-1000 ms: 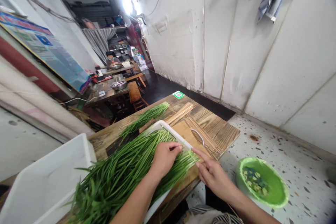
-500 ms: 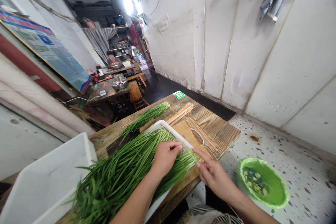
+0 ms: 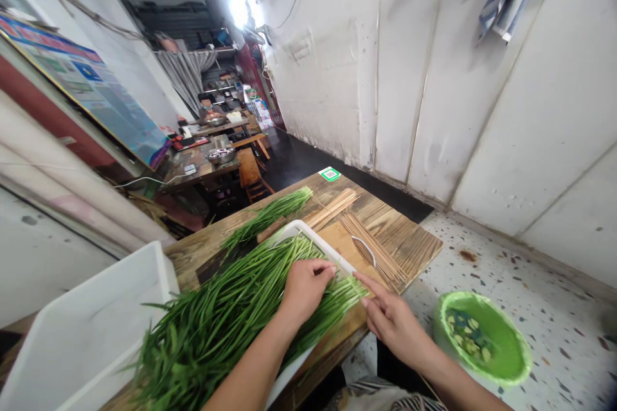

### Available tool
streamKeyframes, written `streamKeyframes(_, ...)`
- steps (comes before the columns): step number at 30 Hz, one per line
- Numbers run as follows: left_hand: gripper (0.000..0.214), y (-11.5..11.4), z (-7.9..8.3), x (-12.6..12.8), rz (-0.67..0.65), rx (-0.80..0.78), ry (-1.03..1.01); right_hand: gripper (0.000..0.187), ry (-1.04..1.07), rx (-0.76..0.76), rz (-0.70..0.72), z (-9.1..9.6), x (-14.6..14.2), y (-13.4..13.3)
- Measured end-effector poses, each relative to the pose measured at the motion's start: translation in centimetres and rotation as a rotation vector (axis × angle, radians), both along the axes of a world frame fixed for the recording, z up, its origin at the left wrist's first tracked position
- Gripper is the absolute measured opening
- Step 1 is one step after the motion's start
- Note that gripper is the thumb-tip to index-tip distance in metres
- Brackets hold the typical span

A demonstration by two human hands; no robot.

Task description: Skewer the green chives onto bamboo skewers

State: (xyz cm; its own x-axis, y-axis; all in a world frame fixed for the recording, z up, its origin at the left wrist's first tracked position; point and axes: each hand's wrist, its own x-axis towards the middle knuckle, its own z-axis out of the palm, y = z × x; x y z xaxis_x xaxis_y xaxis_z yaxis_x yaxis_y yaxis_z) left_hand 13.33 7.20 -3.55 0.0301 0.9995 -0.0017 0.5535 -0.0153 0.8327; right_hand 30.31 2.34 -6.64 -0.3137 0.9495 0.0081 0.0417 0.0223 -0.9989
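A big heap of green chives (image 3: pixel 226 314) fills a white tray (image 3: pixel 297 227) on a wooden table (image 3: pixel 405 237). My left hand (image 3: pixel 303 286) rests on the cut ends of the chives, fingers curled and pinching at some stalks. My right hand (image 3: pixel 388 314) lies beside those ends at the table's near edge, fingers stretched out flat and touching the stalk tips. Bamboo skewers (image 3: pixel 371 250) lie spread out just beyond my right hand.
A second bunch of chives (image 3: pixel 267 215) and a bundle of skewers (image 3: pixel 332 205) lie farther back on the table. A white plastic tub (image 3: pixel 81 327) stands at the left. A green-lined bin (image 3: pixel 482 337) with scraps sits on the floor at the right. A white wall runs alongside.
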Motion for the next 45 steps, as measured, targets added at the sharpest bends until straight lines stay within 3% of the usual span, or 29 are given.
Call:
streamKeyframes(36, 0.020, -0.06, -0.41, -0.06, -0.010, 0.035, -0.003, 0.056, -0.004, -0.022, 0.009, 0.02, 0.00, -0.09)
streamKeyframes(41, 0.020, -0.25, -0.26, 0.15, -0.054, 0.025, 0.026, 0.056, 0.032, -0.044, -0.005, -0.02, -0.19, -0.16)
streamKeyframes(45, 0.024, -0.60, 0.37, 0.20, -0.171, 0.008, 0.099, 0.058, 0.070, -0.063, -0.005, 0.13, -0.30, -0.15)
